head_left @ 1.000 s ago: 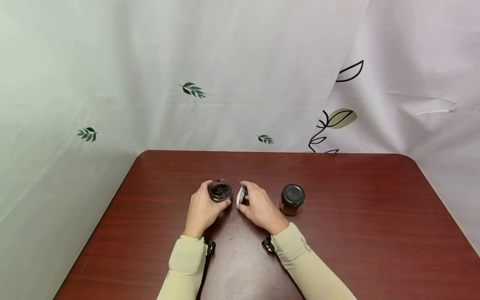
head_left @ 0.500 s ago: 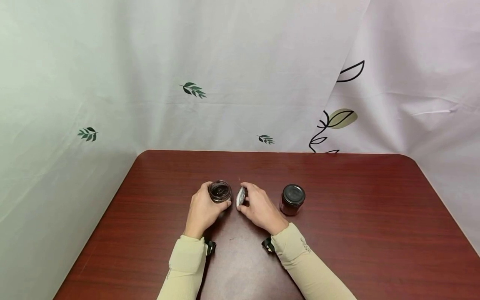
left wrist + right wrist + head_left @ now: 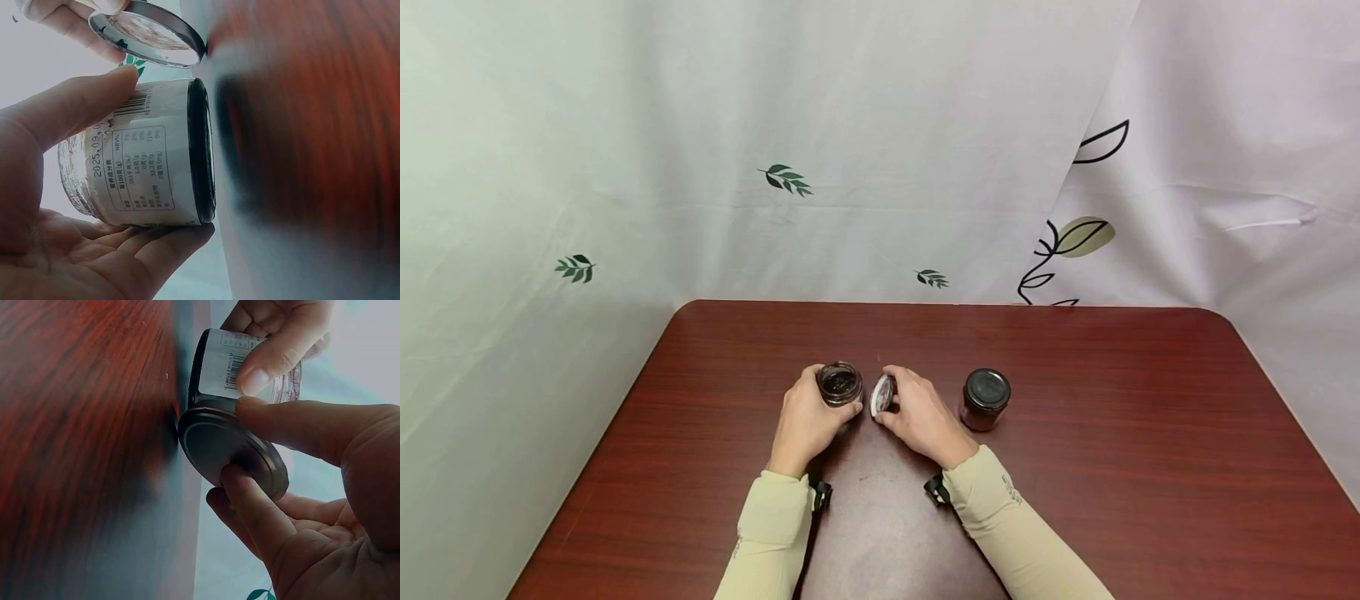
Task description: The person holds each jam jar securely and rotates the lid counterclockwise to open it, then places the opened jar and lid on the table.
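An uncapped glass jar (image 3: 841,385) with dark contents is gripped from the left by my left hand (image 3: 805,417), thumb on the near side and fingers round the far side. The left wrist view shows the jar's printed white label (image 3: 140,159) and a black band at its base, close over the table. Just right of it, my right hand (image 3: 921,417) pinches a round black lid (image 3: 882,396) by its edge, thumb opposite fingers. The lid stands on edge, its pale, smeared inner face towards the jar. In the right wrist view a fingertip (image 3: 236,478) presses the lid's dark outer face.
A second jar (image 3: 985,402), capped with a black lid, stands right of my right hand. The table (image 3: 1112,433) is reddish-brown wood grain. Behind it hangs a white curtain (image 3: 880,125) with leaf prints.
The lid in my right hand has tilted a little, so more of its inner face shows upward. My left hand and its jar have hardly moved.
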Available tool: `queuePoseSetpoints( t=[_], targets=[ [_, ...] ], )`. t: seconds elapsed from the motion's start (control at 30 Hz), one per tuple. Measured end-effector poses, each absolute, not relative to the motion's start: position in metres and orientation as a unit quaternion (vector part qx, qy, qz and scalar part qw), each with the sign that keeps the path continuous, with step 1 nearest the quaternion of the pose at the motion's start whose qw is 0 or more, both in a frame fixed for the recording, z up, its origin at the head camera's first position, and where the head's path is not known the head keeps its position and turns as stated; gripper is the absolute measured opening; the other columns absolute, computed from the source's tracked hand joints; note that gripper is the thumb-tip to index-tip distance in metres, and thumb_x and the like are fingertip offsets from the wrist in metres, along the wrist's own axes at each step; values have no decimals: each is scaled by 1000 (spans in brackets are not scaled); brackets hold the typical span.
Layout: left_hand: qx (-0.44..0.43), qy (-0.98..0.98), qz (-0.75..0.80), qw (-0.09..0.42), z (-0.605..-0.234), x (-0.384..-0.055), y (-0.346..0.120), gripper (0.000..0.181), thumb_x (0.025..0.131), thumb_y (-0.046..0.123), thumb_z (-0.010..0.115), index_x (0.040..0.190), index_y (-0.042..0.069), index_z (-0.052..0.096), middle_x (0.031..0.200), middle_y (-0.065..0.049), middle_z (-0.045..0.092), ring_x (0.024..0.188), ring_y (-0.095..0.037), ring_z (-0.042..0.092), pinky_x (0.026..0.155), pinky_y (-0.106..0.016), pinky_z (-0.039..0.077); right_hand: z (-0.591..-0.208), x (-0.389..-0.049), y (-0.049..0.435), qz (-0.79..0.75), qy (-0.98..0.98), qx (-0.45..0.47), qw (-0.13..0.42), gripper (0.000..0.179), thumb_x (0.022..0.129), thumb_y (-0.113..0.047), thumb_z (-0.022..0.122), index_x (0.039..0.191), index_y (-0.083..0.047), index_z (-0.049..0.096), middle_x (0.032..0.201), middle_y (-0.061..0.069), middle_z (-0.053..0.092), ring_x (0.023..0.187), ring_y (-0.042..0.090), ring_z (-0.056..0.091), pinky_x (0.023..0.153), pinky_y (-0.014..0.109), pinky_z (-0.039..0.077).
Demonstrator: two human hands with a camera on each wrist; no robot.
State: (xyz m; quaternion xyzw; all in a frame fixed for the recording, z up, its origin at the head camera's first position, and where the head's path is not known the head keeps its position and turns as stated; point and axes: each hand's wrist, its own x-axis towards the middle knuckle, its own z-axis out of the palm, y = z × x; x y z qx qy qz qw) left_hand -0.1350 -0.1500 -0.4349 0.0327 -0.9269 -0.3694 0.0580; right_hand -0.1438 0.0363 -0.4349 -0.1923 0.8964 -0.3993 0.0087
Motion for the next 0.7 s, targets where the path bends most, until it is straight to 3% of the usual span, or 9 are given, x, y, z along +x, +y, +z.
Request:
queuePoseSetpoints(
  t=[0.4, 0.7],
  targets=[
    [31, -927, -369, 54, -435, -136, -150, 78, 72, 23, 90, 133, -7, 50, 117, -24, 65, 107, -37, 64, 90, -50, 51, -436, -146, 37, -393, 901, -182, 21, 70, 78, -9, 86, 137, 8, 52, 129, 22, 60, 95, 23, 71, 82, 34, 56],
    [34, -929, -364, 49, -435, -136, -151, 77, 73, 24, 89, 132, -6, 50, 115, -24, 66, 105, -37, 65, 89, -50, 52, -437, -146, 38, -376, 908, -184, 9, 69, 76, -11, 87, 134, 8, 55, 127, 22, 61, 112, 33, 62, 94, 44, 50]
  ],
)
